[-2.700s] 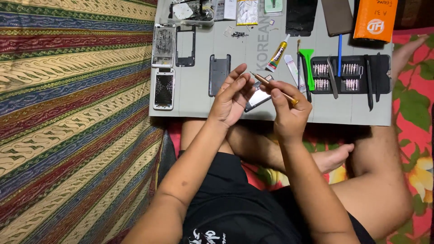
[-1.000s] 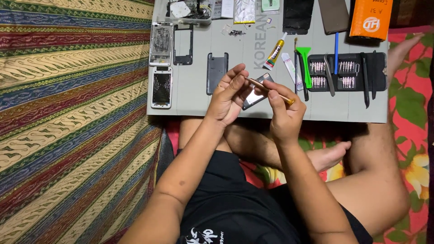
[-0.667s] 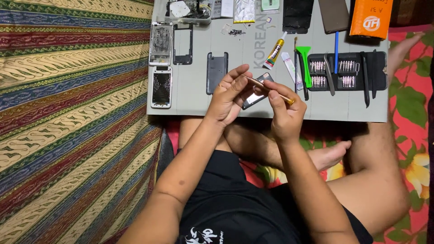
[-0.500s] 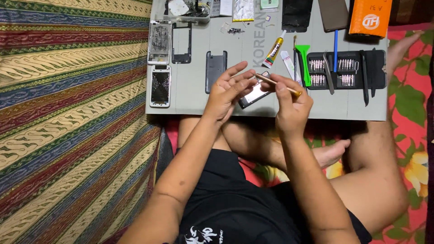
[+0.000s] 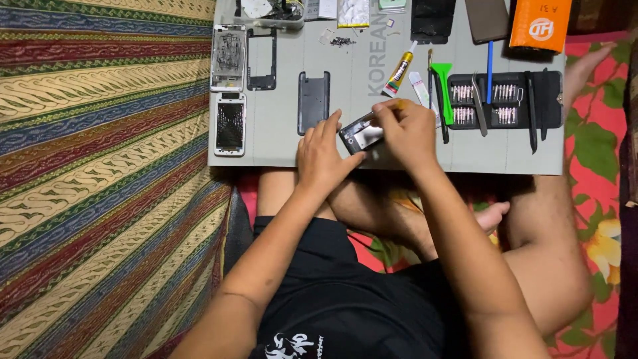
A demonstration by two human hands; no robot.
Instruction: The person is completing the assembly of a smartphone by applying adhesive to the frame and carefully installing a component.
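A small opened phone body [image 5: 360, 135] lies tilted on the grey work mat [image 5: 279, 143], near its front edge. My left hand [image 5: 323, 156] grips the phone's lower left end with fingers spread along it. My right hand [image 5: 405, 133] is closed over the phone's right end, pinching a thin yellow-handled tool [image 5: 392, 106] whose tip is hidden by my fingers. Both forearms reach forward over my crossed legs.
On the mat lie a cracked white phone [image 5: 230, 124], a white frame [image 5: 228, 58], a black frame [image 5: 262, 61], a dark back cover [image 5: 313, 101], a glue tube [image 5: 401, 68], a green pry tool [image 5: 442, 88], a black bit-set tray [image 5: 495, 101] and an orange box [image 5: 539, 25]. Striped cloth covers the left.
Both hands have lowered the phone from mid-air onto the mat. My right hand now presses over its right end with the tool tucked under the fingers.
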